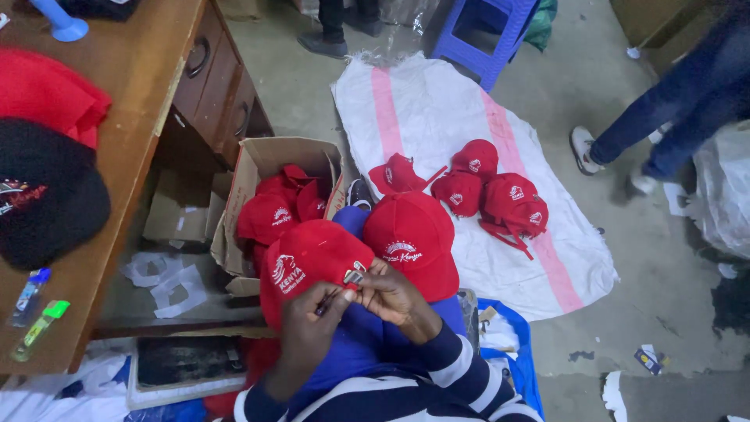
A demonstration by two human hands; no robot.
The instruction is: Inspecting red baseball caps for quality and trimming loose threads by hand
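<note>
Two hands meet at the near centre over the person's lap. Left hand (308,324) has its fingers curled in, pinching a small dark thin tool, too small to identify. Right hand (391,293) pinches a small metal clip (353,276) at the back edge of a red cap (312,258), thumb and fingers closed on it. That cap lies on the left knee, white logo facing up. Second red cap (412,238) sits on the right knee, just beside the first and touching it. Both sleeves are dark with white stripes; the trousers are blue.

Left of the knees, an open cardboard box (269,156) on the floor holds several more red caps (281,207). Farther out and to the right, a white sack (437,109) with pink stripes is spread flat on the floor, with a cluster of red caps (488,191) lying on it, some with straps trailing. A blue plastic stool (488,35) stands at the far edge of the sack.

Wooden table (141,86) with drawers fills the far left. On it: a black cap (47,203), a red cloth bundle (47,94), two small lighter-like items (35,312) at the near edge, and a light blue stand base (62,23) at the far corner.

Another person's legs in blue jeans (680,109) with white shoes are at the far right. A second pair of dark legs (336,23) stands at the far centre. Paper scraps litter the concrete floor (625,312).
</note>
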